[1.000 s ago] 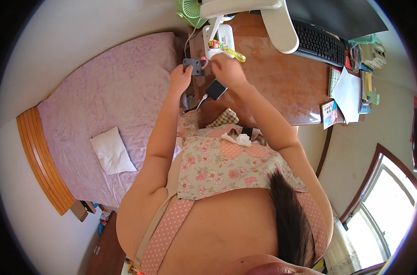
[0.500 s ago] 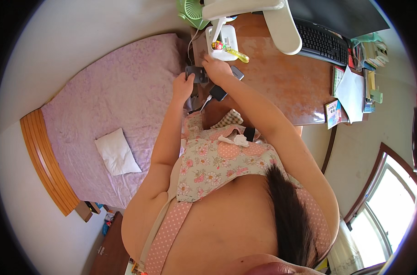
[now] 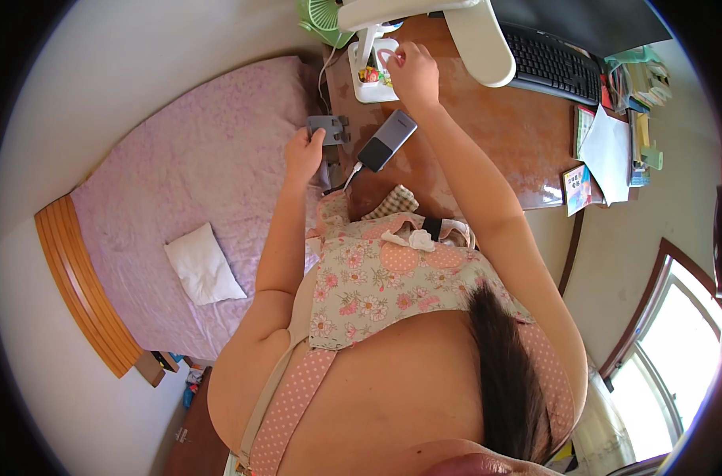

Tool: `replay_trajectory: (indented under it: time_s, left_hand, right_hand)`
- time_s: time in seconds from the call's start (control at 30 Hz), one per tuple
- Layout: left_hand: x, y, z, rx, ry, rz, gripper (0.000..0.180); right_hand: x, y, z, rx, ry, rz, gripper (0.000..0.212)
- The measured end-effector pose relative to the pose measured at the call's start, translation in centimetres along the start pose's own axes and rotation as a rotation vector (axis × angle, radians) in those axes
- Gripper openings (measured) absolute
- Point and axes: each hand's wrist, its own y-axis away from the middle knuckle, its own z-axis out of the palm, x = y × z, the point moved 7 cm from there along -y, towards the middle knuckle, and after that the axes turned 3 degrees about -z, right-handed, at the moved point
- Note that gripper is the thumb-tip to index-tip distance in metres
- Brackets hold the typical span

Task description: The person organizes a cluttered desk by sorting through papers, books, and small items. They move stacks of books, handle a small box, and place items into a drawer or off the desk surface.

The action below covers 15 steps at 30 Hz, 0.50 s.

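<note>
My left hand [image 3: 304, 155] grips a flat grey bracket with small hooked tabs, which looks like a folding phone stand [image 3: 327, 129], at the desk's left edge. Over the right side of a white tray [image 3: 374, 94], my right hand [image 3: 418, 75] has its fingers bent together. A thin pinkish loop shows at the fingertips, but I cannot make out what they hold. A small colourful charm [image 3: 369, 74] lies in the tray. Between my hands, a grey and black power bank [image 3: 387, 141] rests on the desk with a white cable [image 3: 353, 176] at its near end.
A white lamp arm [image 3: 480, 44] reaches over the desk [image 3: 476, 135], near a green fan [image 3: 323, 20]. The keyboard [image 3: 549, 70], papers [image 3: 607, 155] and books stand to the right. Left of the desk is a bed [image 3: 194, 159] with a white pillow [image 3: 204, 263].
My right hand has moved up and right, from beside the stand to the tray. The yellow strap no longer lies across the tray's edge. The stand has turned in my left hand.
</note>
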Motion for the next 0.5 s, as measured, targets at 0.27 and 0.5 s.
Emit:
replay_trajectory:
  time_s: [0.27, 0.5]
  left_hand:
    - [1.4, 0.3, 0.0, -0.019, 0.076, 0.033, 0.030]
    - [1.1, 0.7, -0.7, -0.011, -0.005, 0.022, 0.028]
  right_hand:
    - [0.4, -2.1, 4.1, -0.144, 0.063, 0.047, 0.021]
    - [0.6, -1.8, 4.6, -0.308, -0.251, 0.155, 0.023]
